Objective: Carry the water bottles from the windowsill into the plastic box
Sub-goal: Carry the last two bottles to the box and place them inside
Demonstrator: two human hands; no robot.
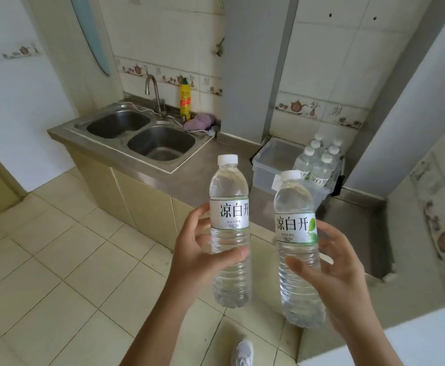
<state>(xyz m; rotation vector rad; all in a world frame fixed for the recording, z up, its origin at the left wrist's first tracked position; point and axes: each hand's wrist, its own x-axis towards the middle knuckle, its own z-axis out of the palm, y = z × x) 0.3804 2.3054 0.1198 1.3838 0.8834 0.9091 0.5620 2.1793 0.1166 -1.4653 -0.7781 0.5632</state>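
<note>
I hold two clear water bottles with white caps and white-green labels upright in front of me. My left hand (203,256) grips the left bottle (229,207) around its middle. My right hand (332,276) grips the right bottle (294,207) low on its body. Ahead on the steel counter stands the clear plastic box (265,165), its left part bare. Several more bottles (319,159) stand in its right part, caps up. The windowsill is out of view.
A steel double sink (142,136) with a tap lies at the counter's left, a yellow bottle (185,99) and a purple cloth (203,121) behind it. Tiled floor spreads to the left. A white surface (401,344) sits at lower right. My shoe (242,352) shows below.
</note>
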